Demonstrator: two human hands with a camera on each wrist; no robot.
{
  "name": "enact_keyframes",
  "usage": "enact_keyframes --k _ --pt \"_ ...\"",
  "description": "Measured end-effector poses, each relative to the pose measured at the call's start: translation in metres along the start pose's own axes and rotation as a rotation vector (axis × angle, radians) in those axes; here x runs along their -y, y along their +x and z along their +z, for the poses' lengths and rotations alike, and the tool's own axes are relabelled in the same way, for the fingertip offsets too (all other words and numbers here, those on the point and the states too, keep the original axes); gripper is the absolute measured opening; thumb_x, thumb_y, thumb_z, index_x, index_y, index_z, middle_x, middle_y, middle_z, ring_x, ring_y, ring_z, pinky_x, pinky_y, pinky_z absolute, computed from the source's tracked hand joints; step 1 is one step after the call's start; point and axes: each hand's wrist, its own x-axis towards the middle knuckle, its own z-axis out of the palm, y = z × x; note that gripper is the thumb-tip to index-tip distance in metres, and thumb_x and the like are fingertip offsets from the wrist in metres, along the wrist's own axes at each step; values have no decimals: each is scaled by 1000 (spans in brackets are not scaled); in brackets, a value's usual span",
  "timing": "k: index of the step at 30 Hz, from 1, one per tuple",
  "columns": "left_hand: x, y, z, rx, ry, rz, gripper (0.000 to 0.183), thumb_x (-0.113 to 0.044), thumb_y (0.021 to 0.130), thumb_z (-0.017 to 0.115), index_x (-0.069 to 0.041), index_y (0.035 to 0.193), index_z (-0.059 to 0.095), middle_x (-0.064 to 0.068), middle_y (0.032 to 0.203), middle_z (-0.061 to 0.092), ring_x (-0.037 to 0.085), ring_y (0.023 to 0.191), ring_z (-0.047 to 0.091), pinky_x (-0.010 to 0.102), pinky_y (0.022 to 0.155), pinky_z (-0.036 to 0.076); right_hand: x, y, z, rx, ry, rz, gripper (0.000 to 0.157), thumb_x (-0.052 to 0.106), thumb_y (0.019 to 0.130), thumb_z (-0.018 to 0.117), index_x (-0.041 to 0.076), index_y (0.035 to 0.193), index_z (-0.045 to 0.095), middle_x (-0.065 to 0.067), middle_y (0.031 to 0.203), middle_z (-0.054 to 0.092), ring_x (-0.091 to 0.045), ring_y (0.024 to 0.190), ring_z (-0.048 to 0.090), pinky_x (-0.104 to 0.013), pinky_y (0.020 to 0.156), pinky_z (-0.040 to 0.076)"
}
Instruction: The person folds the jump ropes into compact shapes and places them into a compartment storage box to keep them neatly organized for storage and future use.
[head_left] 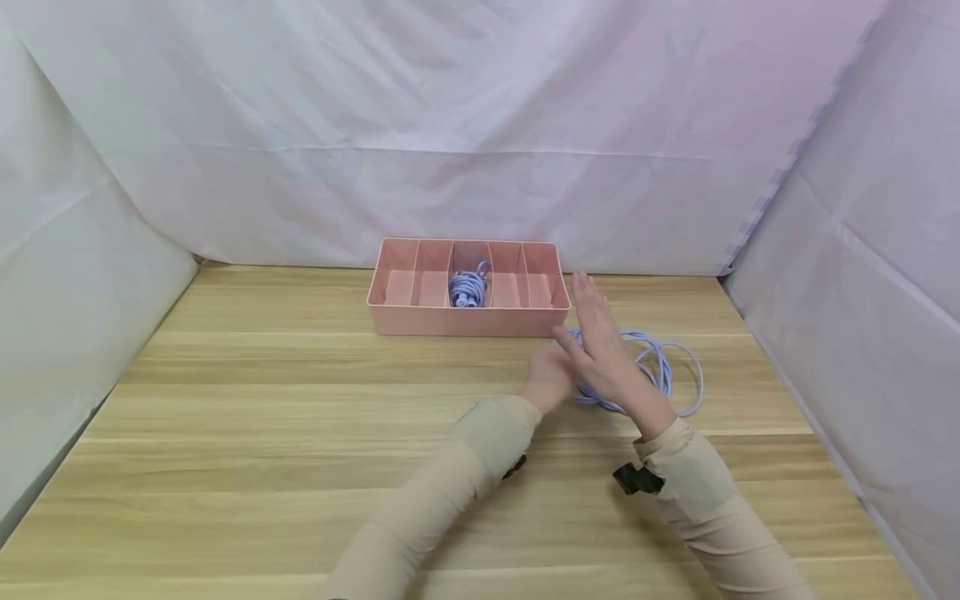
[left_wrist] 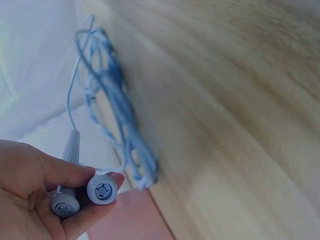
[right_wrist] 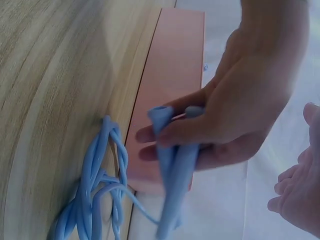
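In the head view my left hand (head_left: pixel 549 377) reaches in from below, partly hidden by my right hand. The left wrist view shows its thumb and fingers pinching two pale blue jump rope handles (left_wrist: pixel 102 190), their round ends toward the camera. In the right wrist view the same handles (right_wrist: pixel 177 175) point downward from that hand. Their blue jump rope cord (head_left: pixel 663 371) lies in loose loops on the table. My right hand (head_left: pixel 603 354) hovers over it with straight fingers, holding nothing; in the right wrist view its fingers (right_wrist: pixel 295 190) show at the edge.
A pink box (head_left: pixel 471 322) with several compartments stands at the back of the table (head_left: pixel 262 433), just beyond my hands. A second, wound-up blue cord (head_left: pixel 468 287) sits in its middle compartment. White cloth (head_left: pixel 450 125) hangs behind and at both sides.
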Motion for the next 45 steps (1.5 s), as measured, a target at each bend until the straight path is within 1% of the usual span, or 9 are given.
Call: enact_keyframes --k 2,3,9,16,19,23,28,34,45 --pt "6 -6 -9 -24 -107 54 20 -7 86 50 -10 68 55 -3 62 55 9 57 52 18 54 45 -3 0 0 4 5 7 68 35 98 36 9 146 -5 -12 153 -6 -26 140 -7 -51 112 0" --pt "5 -14 -21 -47 -26 64 16 -10 87 52 -11 71 57 -2 65 58 10 59 55 21 54 47 -5 0 0 5 8 12 67 34 98 35 9 146 -4 -13 153 -5 -27 140 -8 -51 112 -1" --pt "23 -38 -42 -144 -90 164 5 -2 76 60 -5 81 60 4 72 61 17 66 56 27 60 47 -19 0 -4 33 20 48 62 35 99 31 3 146 5 -19 152 6 -33 140 0 -55 111 -3" --pt "45 -61 -64 -81 -200 230 9 0 78 60 -4 85 63 5 74 60 17 65 51 26 57 42 -33 -4 0 60 7 19 60 38 96 41 5 143 25 -20 145 30 -40 133 22 -57 107 16" --pt "52 -72 -73 -54 -245 245 11 -2 82 59 -5 92 65 6 79 64 16 66 52 26 59 44 -33 -4 9 -53 -15 -105 58 46 96 35 3 134 41 -20 134 44 -39 125 36 -54 104 27" --pt "59 -87 -77 -36 -326 300 16 -3 84 59 -5 99 64 6 87 67 16 72 58 27 65 47 -27 2 25 -311 -77 -295 60 47 97 24 -1 97 59 -18 98 62 -35 94 56 -46 83 44" --pt "66 -100 -71 1 -404 333 24 -3 87 54 -3 111 59 10 96 67 18 83 62 31 73 49 -14 8 40 -539 -164 -350 47 33 99 26 7 64 45 -3 54 45 -16 47 40 -28 42 33" --pt "84 -106 -62 44 -536 300 31 0 89 50 2 120 51 17 99 64 20 82 63 23 69 50 2 14 49 -454 -170 -335 45 29 98 27 10 59 38 3 47 33 -7 40 23 -19 36 19" --pt "110 -118 -59 3 -478 262 31 -12 91 53 1 118 55 4 79 56 12 65 47 23 60 43 15 20 60 -365 -163 -276 34 17 92 38 10 59 39 3 49 37 -8 42 29 -19 38 24"
